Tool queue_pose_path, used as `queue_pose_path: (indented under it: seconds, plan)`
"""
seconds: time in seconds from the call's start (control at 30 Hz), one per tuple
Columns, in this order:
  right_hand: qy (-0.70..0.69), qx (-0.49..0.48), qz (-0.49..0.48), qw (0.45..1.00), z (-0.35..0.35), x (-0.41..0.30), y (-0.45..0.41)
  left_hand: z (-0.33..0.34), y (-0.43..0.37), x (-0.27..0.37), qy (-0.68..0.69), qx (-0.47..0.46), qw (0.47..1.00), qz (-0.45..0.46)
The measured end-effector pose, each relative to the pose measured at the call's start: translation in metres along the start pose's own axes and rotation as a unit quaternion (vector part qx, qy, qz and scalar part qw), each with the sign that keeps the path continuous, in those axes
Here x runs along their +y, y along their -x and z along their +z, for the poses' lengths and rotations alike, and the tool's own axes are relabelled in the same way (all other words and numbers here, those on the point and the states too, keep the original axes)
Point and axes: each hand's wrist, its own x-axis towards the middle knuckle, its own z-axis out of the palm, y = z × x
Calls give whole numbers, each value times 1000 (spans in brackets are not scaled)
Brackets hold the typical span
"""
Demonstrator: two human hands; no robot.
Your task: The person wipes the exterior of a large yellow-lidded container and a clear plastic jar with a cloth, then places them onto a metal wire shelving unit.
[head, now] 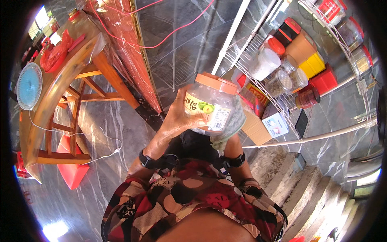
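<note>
My left hand (181,116) grips the left side of a clear plastic jar (222,99), its thumb across the front near the label. The jar has an orange screw lid (216,82) on top and a label with green fruit and writing. A grey-green cloth (234,122) lies against the jar's right side and hangs below it. My right hand is hidden behind the cloth and jar; only the wrist and forearm show, with a black band.
To the right, a white wire rack (239,56) holds jars, tubs and boxes, with a cardboard box (257,128) beside it. A wooden table (57,78) with a blue basket (29,86) stands left. Stairs (302,184) lie at lower right. A pink cable (157,45) crosses above.
</note>
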Motion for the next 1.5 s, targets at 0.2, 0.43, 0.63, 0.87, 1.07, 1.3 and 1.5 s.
queue_pose_path:
  seconds: [0.2,0.43,0.63,0.87,1.07,1.3,1.5]
  plan:
    - [-43,17,46,998,-5,8,-9,6,7,1,-6,23,998,62]
    - [-44,14,59,997,-2,1,23,12,20,12,-219,98,945,220]
    - [-54,20,78,995,-6,-2,43,11,35,31,-340,110,891,281]
    - [-66,45,90,993,-14,-5,51,2,36,32,-200,18,953,226]
    - [-78,60,98,990,-24,-6,54,8,32,34,34,-64,989,130]
    - [-77,71,94,990,-25,-5,57,-4,28,4,199,-117,973,20]
    - [-72,67,89,991,-21,-10,58,-21,35,-38,580,-166,788,-124]
